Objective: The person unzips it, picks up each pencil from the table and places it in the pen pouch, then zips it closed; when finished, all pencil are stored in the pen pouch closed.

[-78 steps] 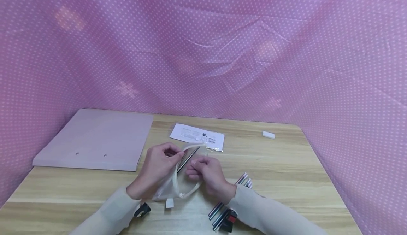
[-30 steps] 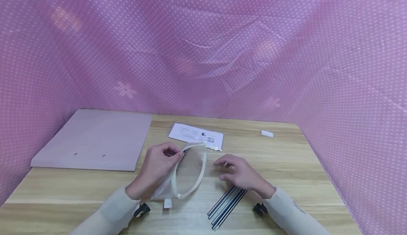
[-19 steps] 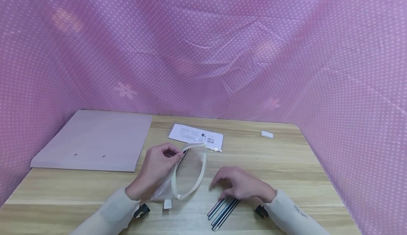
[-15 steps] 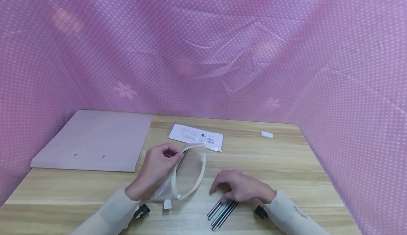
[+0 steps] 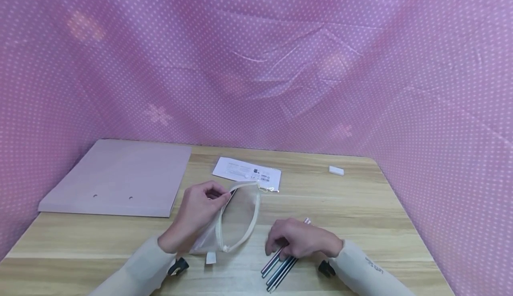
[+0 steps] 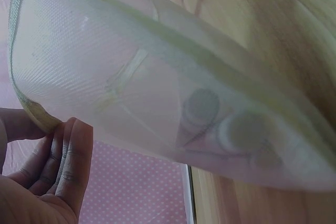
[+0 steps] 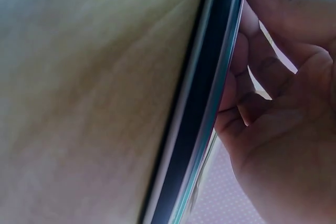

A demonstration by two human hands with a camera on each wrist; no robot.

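My left hand (image 5: 200,209) pinches the near rim of a translucent mesh zip pouch (image 5: 244,216), whose mouth gapes towards the right. A dark slim pencil lies inside along the left side, mostly hidden by the rim. Through the mesh in the left wrist view, round greyish shapes (image 6: 244,129) show on the pouch. My right hand (image 5: 300,238) is down over a bundle of dark metallic-striped pencils (image 5: 280,274) on the table. Its fingers curl against them and the thumb touches them. In the right wrist view the pencils (image 7: 197,98) run along the fingertips (image 7: 239,53).
A pale pink folder-like board (image 5: 120,176) with two holes lies at the left. Behind the pouch is a white printed packet (image 5: 246,171). A white eraser-like block (image 5: 336,170) sits at the back right. Pink dotted cloth (image 5: 256,64) surrounds the wooden table (image 5: 352,207).
My right hand has come out of the pouch, moved right, and lowered onto the pencils, drawing slightly nearer. The dark pencil has sunk deeper into the pouch. My left hand stays put.
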